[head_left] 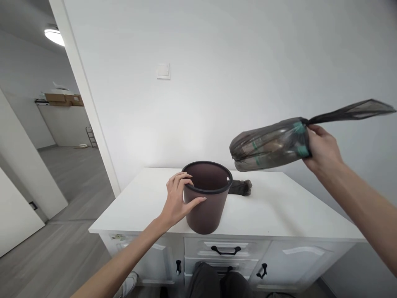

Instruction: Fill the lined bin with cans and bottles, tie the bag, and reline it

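Fingers of the person's left hand [176, 200] were hooked over the black rim [214, 191] of a dark maroon, round, tapering bin [206, 215], the thumb pressed along its outer wall, so that this hand was clamped on the bin's near left side. The bin stood mouth up near the front edge of a white table [263, 215] with cabinet doors and drawers below.

The right hand [324, 145] was closed around the gathered neck of a thin, see-through black plastic bag [269, 145], holding it sideways in the air, above and to the right of the bin and well apart from it. Clear shapes with teal-green bands showed through the film; what they were could not be told for certain. A loose twist of the bag trailed out to the right beyond the hand.

Just beside the bin, partly hidden behind it, a crumpled black plastic bundle [243, 187] lay on the table. A white square light switch [163, 71] sat on the wall behind.
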Available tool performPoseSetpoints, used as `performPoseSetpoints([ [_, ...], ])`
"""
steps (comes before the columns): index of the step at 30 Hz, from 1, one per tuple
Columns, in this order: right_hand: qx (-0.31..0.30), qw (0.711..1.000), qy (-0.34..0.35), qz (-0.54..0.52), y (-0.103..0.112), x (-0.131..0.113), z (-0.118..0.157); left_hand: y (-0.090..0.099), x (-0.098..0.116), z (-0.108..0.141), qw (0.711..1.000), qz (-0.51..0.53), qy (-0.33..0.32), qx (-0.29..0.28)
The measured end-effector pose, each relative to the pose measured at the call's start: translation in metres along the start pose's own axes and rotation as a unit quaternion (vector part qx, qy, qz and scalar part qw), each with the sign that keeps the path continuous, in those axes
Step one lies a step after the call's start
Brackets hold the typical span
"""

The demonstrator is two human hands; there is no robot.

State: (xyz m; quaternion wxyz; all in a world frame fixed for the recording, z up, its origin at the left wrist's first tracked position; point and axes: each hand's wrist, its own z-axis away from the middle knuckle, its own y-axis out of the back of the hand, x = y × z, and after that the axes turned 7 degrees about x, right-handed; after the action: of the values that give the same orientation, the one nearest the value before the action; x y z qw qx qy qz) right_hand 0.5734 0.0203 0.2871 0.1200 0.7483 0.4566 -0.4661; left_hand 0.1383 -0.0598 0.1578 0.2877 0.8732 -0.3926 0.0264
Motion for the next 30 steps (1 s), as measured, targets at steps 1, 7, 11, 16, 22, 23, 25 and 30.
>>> performPoseSetpoints([
  [1, 0.035, 0.999, -0.024, -0.021, 0.008, 0.013, 0.004, -0.003, 0.002, 0.0, 1.0, -0.003, -0.001, 0.015],
  [7, 0.064, 0.985, -0.15, -0.061, 0.046, 0.103, 0.041, -0.025, 0.008, -0.005, 0.996, -0.051, -0.008, 0.076],
  [11, 0.056, 0.965, -0.242, -0.082, 0.063, 0.155, 0.069, -0.034, 0.002, -0.006, 0.992, -0.089, -0.007, 0.084],
  [16, 0.024, 0.948, -0.298, -0.11, 0.073, 0.191, 0.099, -0.036, -0.005, -0.006, 0.989, -0.13, 0.011, 0.075],
  [22, -0.024, 0.945, -0.313, -0.095, 0.087, 0.216, 0.11, -0.031, -0.009, -0.01, 0.984, -0.161, 0.018, 0.079],
  [23, -0.034, 0.942, -0.322, -0.085, 0.09, 0.219, 0.11, -0.031, -0.01, -0.01, 0.984, -0.162, 0.018, 0.078],
  [25, -0.054, 0.937, -0.34, -0.062, 0.097, 0.222, 0.108, -0.033, -0.012, -0.011, 0.984, -0.162, 0.015, 0.073],
  [30, -0.074, 0.921, -0.381, 0.039, 0.112, 0.227, 0.099, -0.038, -0.016, -0.013, 0.987, -0.15, 0.015, 0.062],
])
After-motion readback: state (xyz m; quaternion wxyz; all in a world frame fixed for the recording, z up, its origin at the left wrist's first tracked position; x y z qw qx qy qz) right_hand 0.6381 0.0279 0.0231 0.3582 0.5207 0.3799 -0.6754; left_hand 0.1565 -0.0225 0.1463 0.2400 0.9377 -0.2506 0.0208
